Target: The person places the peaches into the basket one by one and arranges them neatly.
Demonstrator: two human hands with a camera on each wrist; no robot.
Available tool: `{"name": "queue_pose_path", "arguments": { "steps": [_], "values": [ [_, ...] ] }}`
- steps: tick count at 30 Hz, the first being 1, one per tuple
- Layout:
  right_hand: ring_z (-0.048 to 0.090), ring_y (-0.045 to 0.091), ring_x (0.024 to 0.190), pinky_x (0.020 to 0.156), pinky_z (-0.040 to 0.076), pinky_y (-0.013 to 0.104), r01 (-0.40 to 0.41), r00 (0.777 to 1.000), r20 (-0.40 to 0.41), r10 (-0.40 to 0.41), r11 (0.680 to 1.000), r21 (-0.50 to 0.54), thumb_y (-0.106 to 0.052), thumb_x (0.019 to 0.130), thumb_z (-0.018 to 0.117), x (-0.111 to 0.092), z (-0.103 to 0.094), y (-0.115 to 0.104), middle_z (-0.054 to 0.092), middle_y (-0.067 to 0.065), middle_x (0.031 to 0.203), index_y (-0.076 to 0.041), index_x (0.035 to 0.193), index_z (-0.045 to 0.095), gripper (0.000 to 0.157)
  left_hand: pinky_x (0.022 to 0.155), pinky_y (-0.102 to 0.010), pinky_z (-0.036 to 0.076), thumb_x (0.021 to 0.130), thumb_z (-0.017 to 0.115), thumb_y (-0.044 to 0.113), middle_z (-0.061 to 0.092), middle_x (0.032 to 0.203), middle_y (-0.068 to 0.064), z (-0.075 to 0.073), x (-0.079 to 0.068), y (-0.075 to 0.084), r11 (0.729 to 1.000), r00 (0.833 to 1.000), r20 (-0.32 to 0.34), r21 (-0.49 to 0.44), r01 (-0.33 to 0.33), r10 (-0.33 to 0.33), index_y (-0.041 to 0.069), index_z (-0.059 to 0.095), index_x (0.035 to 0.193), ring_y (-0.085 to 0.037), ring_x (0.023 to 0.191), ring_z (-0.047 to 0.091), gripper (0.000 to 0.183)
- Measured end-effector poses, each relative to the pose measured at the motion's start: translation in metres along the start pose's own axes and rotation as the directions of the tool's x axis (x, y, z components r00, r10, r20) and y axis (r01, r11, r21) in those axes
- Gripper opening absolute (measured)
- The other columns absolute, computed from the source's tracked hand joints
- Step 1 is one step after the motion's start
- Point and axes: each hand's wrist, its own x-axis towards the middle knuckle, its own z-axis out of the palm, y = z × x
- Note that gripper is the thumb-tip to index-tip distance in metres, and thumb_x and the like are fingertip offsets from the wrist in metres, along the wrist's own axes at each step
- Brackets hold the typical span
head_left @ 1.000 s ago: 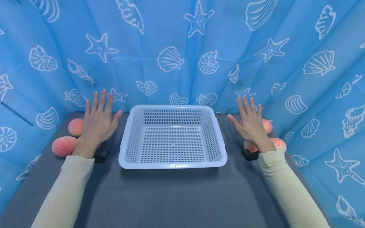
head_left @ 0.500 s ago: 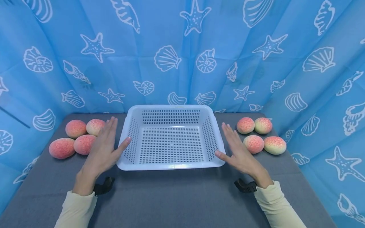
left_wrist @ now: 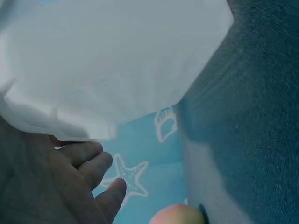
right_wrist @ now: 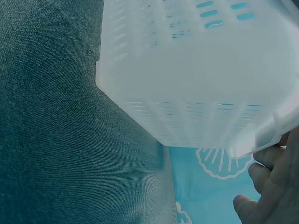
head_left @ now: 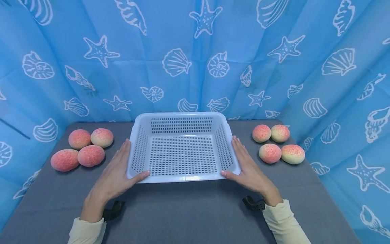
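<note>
Grey desk [head_left: 186, 217]. Left hand [head_left: 114, 176], right hand [head_left: 251, 173]: thumbs spread, fingers near-straight, touching near corners of white basket [head_left: 184, 178]. Basket sits mid far edge. Peaches [head_left: 91, 156]: four by far-left corner, four by far-right. Blue curtain [head_left: 186, 44] behind.

Passage runs over grey cloth [head_left: 182, 213] before the basket [head_left: 184, 178], with fruits [head_left: 91, 156] blocking both far corners

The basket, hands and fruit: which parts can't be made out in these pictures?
Head view: the underside of the basket, hidden by the basket itself.
Left wrist view: part of one fruit, cut off by the bottom edge.
Left wrist view: part of the left hand, cut off by the left edge.
Right wrist view: part of the right hand, cut off by the right edge.
</note>
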Motion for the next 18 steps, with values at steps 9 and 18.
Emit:
{"name": "queue_pose_path", "arguments": {
  "steps": [9,18],
  "values": [
    [-0.005,0.027,0.156,0.121,0.008,0.058,-0.021,1.0,0.003,0.021,1.0,0.007,-0.05,0.086,0.077,0.003,0.0,0.0,-0.006,0.001,0.17,-0.018,0.165,-0.001,0.115,0.117,-0.066,0.011,0.084,0.067,0.072,-0.009,0.169,-0.011,0.004,0.001,-0.003,1.0,0.999,-0.026,0.006,-0.018,0.018,0.016,-0.013,0.162,-0.042,0.154,0.002,0.125],
    [-0.005,0.03,0.155,0.117,0.008,0.068,-0.061,0.998,-0.028,0.063,0.996,0.069,-0.046,0.09,0.074,0.0,-0.015,0.004,-0.004,0.002,0.17,-0.02,0.165,0.0,0.108,0.115,-0.069,0.014,0.083,0.069,0.071,-0.006,0.17,-0.01,0.004,0.0,-0.002,1.0,0.999,-0.036,0.001,-0.022,0.022,0.018,-0.013,0.162,-0.039,0.154,0.001,0.126]
  ]
}}
